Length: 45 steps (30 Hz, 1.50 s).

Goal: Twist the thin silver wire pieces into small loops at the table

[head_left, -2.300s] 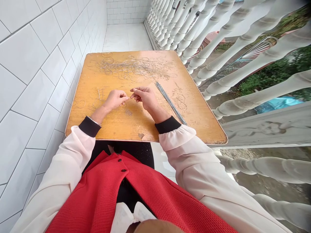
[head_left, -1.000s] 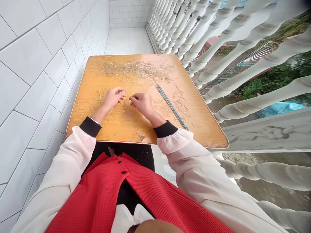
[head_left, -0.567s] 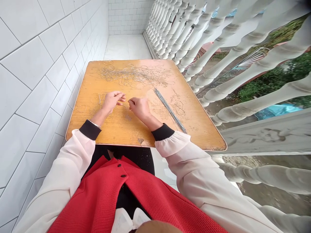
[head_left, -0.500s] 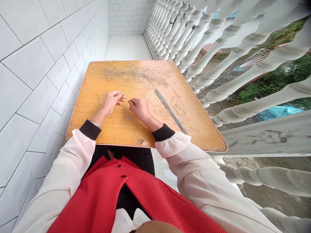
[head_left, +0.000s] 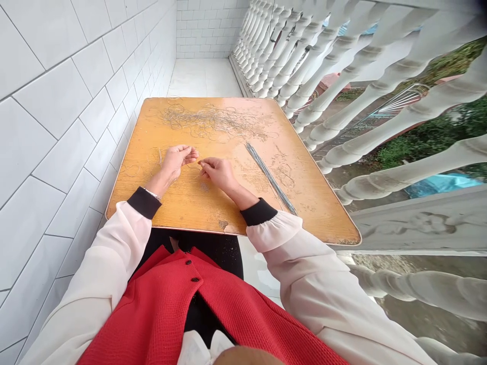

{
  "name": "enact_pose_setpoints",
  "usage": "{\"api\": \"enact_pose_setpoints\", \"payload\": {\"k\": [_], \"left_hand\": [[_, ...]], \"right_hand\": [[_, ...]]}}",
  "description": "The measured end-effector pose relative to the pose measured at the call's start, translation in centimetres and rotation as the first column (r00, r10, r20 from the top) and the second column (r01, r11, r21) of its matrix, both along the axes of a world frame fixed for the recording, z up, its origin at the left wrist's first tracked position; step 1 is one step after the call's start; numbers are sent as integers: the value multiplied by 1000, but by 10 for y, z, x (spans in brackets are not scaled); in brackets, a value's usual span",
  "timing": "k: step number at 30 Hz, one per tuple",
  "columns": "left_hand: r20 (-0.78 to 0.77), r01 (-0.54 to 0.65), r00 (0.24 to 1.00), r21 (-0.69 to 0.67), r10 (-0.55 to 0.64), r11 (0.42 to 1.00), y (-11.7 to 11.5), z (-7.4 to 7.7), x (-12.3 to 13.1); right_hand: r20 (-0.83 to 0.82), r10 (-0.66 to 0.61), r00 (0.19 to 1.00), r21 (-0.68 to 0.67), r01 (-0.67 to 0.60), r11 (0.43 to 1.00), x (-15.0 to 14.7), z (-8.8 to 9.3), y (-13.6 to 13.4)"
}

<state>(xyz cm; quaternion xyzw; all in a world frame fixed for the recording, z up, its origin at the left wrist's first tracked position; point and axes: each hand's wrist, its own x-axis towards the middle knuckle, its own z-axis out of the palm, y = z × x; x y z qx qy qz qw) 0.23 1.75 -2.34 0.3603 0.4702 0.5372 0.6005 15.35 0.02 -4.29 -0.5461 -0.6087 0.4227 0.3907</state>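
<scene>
Both hands rest low on a worn yellow wooden table (head_left: 182,213). My left hand (head_left: 175,158) has its fingers curled, fingertips pinched toward the right. My right hand (head_left: 218,171) is closed in a pinch, thumb against forefinger. The fingertips of both hands nearly meet over a thin piece of wire too fine to see clearly. A bundle of straight grey wires (head_left: 271,177) lies just right of my right hand. A heap of thin wire rings (head_left: 213,120) covers the far part of the table. Several loose rings (head_left: 131,170) lie left of my left hand.
A white tiled wall (head_left: 68,126) runs along the table's left side. A white balustrade (head_left: 342,116) stands close on the right, with greenery beyond it. A tiled floor strip (head_left: 205,76) stretches behind the table. A few more rings (head_left: 285,172) lie near the right edge.
Both hands have come down from a raised pinch to the table surface and drawn slightly nearer me. The view has tilted a little.
</scene>
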Motion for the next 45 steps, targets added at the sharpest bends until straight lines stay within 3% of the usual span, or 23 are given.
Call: {"api": "enact_pose_setpoints", "payload": {"k": [5, 12, 22, 31, 39, 45], "left_hand": [[15, -37, 999, -12, 37, 999, -5, 5, 2], [12, -34, 999, 8, 34, 999, -1, 2, 0], [-37, -51, 998, 34, 52, 998, 4, 0, -2], [-146, -150, 976, 92, 162, 985, 13, -5, -3], [-108, -154, 979, 144, 170, 978, 13, -9, -1], [-121, -145, 980, 130, 161, 981, 10, -8, 3]], "right_hand": [[-210, -9, 978, -187, -31, 982, -2, 2, -3], [-320, -23, 947, -285, -73, 956, -4, 10, -9], [-400, 39, 916, -257, -153, 954, -1, 4, -7], [-455, 39, 890, -280, -184, 942, 4, 7, -10], [-429, 87, 899, -273, -221, 936, 1, 5, -11], [-439, -17, 898, -312, -135, 941, -3, 5, -10]]}}
